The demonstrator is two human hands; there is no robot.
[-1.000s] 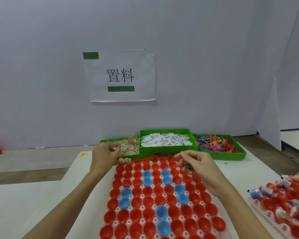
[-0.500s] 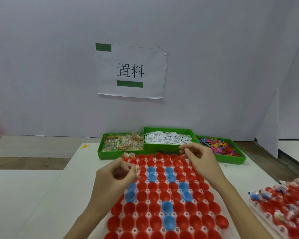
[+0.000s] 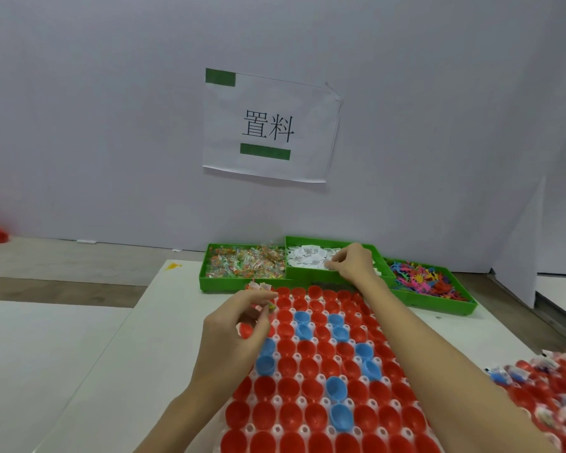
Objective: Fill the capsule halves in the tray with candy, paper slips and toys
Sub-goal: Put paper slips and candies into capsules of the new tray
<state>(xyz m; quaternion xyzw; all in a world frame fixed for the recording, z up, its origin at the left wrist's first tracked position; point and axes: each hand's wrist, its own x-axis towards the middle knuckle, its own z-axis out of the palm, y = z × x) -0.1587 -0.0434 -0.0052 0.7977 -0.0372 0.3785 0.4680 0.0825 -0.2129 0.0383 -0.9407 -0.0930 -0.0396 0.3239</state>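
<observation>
The left hand [image 3: 239, 325] hovers over the far-left corner of the capsule tray [image 3: 276, 400], wrist low and fingers curled upward, its thumb and fingertips pinched on a small wrapped candy [image 3: 270, 307] just above the red capsule halves [image 3: 307, 367]. The right hand [image 3: 350, 261] stretches farther out, forearm crossing the tray, and reaches into the middle green bin [image 3: 311, 274], where its curled fingertips touch the white paper slips [image 3: 307, 256]; whether they have closed on a slip is not clear. The tray holds rows of open red halves with a few blue capsule halves [image 3: 335, 389] scattered among them, and the two halves at the far-left corner already hold something wrapped, too small to identify. The left hand hides several halves beneath it, and the tray's near edge is cut off by the frame. To the left of the slips sits a green candy bin [image 3: 209, 282] full of clear-wrapped sweets, and to the right a green toy bin [image 3: 438, 302] of bright plastic shapes, individual pieces too tangled to make out. At the right edge a second tray of filled capsules [image 3: 553, 387] is blurred and partly out of view. Everything rests on a white tabletop [image 3: 95, 371]; behind it stands a pale wall with a paper sign [image 3: 268, 125] carrying two printed characters and green bars.
</observation>
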